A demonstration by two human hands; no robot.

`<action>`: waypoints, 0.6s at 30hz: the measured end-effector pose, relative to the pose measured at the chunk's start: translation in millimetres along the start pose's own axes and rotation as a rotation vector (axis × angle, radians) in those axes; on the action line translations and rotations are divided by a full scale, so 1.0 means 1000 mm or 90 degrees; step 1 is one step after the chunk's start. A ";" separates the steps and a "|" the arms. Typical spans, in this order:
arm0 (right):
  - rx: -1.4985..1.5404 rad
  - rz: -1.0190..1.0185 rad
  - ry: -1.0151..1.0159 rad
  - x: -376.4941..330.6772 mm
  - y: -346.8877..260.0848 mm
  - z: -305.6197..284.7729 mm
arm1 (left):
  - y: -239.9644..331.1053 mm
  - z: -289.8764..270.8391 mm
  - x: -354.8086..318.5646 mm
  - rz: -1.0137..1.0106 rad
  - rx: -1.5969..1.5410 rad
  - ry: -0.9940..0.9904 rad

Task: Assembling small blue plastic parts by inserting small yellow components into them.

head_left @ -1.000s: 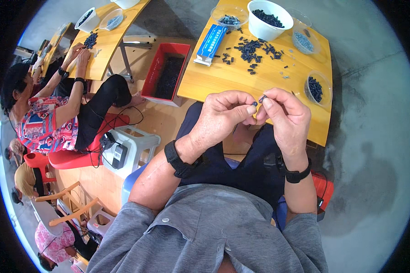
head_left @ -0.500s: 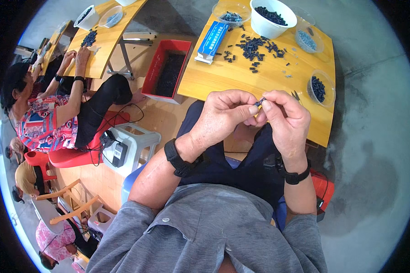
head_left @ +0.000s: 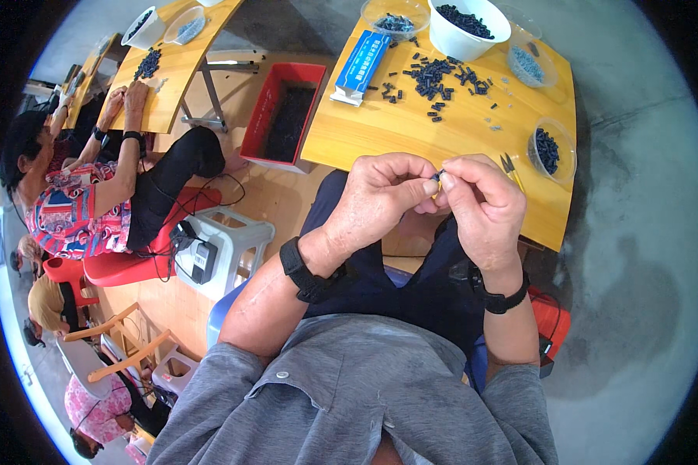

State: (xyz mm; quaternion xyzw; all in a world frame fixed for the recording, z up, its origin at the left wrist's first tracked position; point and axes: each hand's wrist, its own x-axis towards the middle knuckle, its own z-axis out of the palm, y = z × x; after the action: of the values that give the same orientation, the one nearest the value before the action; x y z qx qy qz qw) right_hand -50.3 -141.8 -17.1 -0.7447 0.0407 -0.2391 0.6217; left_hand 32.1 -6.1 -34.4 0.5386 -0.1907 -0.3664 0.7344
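My left hand [head_left: 384, 194] and my right hand [head_left: 485, 203] meet just off the near edge of the yellow table [head_left: 349, 139]. Both thumbs and forefingers pinch one small dark piece [head_left: 437, 177] between them, mostly covered by the fingertips. It resembles the small black cylindrical parts [head_left: 433, 76] heaped loosely on the tabletop. Close beyond my right hand lies a pair of yellow-handled snips [head_left: 512, 172], tips pointing away. To their right a clear round tub [head_left: 548, 149] holds more black parts.
At the far edge stand a white bowl [head_left: 473, 48] of black parts, a tub of light blue bits [head_left: 529, 68] and another clear tub [head_left: 394, 17]. A blue and white box [head_left: 358, 71] lies at left. On the floor sits a red bin [head_left: 248, 143]; a co-worker [head_left: 93, 186] works at another table.
My right hand has shifted slightly left, uncovering more of the snips. The pinch on the small dark piece continues, and my left hand stays nearly still.
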 end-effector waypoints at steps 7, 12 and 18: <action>-0.126 -0.087 0.023 -0.002 0.009 0.002 | -0.003 0.003 0.004 -0.028 0.000 0.009; -0.107 -0.096 0.025 -0.005 0.012 0.001 | -0.002 0.004 0.003 -0.052 0.014 0.001; -0.036 -0.075 0.026 -0.011 0.020 -0.004 | 0.003 0.004 0.005 -0.085 0.016 -0.041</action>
State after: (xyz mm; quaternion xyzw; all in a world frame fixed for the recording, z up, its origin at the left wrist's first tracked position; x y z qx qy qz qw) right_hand -57.2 -146.1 -38.5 -0.7581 0.0164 -0.2894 0.5842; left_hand 33.8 -11.7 -31.2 0.5470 -0.1827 -0.4293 0.6951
